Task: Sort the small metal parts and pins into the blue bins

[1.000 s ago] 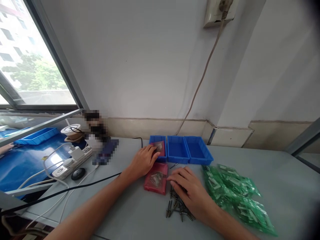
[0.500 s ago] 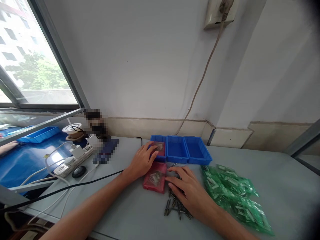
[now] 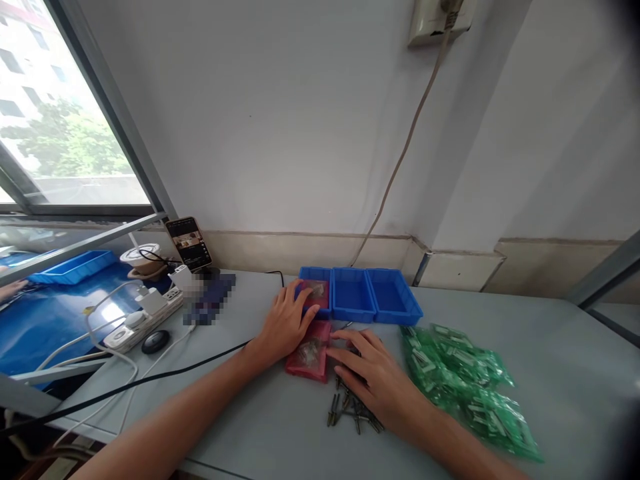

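Observation:
My left hand (image 3: 286, 319) reaches over the left blue tray (image 3: 316, 272), its fingers apart at the edge of a red packet (image 3: 318, 293) inside. A second red packet (image 3: 307, 353) with small pale pieces lies on the table just in front, partly under that hand. Fingers apart, my right hand (image 3: 373, 370) rests over a pile of metal rivet-like pieces (image 3: 356, 412), its fingertips near the right edge of the front packet. Part of the pile is hidden beneath the palm. Two more blue trays (image 3: 354, 295) (image 3: 393, 297) adjoin the first.
Green plastic bags (image 3: 470, 380) of parts lie to the right. At the left are a power strip (image 3: 145, 323), a black mouse-like object (image 3: 155, 342), cables and a propped phone (image 3: 189, 243). Another person's hand (image 3: 13, 290) shows at the far left.
The camera view has shifted slightly, and the propped phone now shows clearly. Both hands stay in nearly the same places.

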A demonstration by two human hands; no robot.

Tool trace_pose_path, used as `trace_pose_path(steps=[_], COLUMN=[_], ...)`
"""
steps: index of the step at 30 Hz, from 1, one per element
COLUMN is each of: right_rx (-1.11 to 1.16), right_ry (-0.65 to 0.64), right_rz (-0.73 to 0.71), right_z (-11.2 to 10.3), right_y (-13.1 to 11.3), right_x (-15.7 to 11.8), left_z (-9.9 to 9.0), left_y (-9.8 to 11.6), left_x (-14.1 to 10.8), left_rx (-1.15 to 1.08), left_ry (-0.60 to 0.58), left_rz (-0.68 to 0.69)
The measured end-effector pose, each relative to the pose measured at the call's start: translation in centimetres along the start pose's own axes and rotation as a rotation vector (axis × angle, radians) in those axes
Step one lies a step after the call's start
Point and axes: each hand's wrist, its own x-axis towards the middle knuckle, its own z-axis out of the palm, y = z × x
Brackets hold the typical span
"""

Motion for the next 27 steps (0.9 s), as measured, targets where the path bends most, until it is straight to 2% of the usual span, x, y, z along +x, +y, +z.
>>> trace_pose_path(steps=[6,11,16,20,24,27], right_rx=[-0.059,0.078,0.427,0.717,0.919,1.022], right_ry=[-0.105,-0.03,0.168,0.24,0.272,0.304], right_rz=[-0.106,-0.116,0.064,0.287,0.461,0.509], right_z=[-0.1,0.2,-0.2,-0.8,-1.0,-1.1], right_y=[-0.7,-0.4,0.1,0.4,0.4,0.2], right_x=[0.0,-0.1,0.1,0.4,0.6,0.6], left_z=[0.2,-0.1,-1.1,-1.7,-2.2,-2.4], left_y=[0.0,-0.2,0.1,0.7,1.0,1.0], left_x=[-0.1,0.2,0.7,0.4,0.1,0.1], left_rx=[-0.007,-0.045,-0.166,-0.268,-0.243,-0.216], left_ry=[0.0,0.074,0.233,0.345,0.325,0.288], left_rz=[-0.004,-0.017,0.056,0.252,0.438,0.499])
